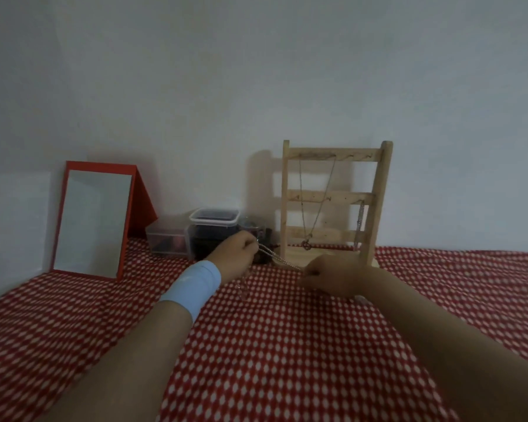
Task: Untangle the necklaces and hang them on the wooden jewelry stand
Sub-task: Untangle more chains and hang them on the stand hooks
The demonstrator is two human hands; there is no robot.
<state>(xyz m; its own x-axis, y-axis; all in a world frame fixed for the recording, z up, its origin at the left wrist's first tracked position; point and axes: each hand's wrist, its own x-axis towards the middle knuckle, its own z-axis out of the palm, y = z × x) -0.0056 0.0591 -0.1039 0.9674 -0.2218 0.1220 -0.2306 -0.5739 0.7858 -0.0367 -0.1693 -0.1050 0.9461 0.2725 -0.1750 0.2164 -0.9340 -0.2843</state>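
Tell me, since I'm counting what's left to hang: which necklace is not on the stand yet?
The silver chain stretched between the left hand and right hand. The pendant necklace and the short chain already hang on the wooden stand.

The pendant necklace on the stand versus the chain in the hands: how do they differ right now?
The pendant necklace hangs in a V from the top bar of the wooden stand; the chain is stretched between the left hand and right hand. One shows a pendant, the other none. Both are thin metal.

We see a thin silver chain necklace (279, 259) stretched taut above the bench's far edge, before the upright pale wooden ladder-shaped jewelry stand (333, 202), which carries two hung chains.
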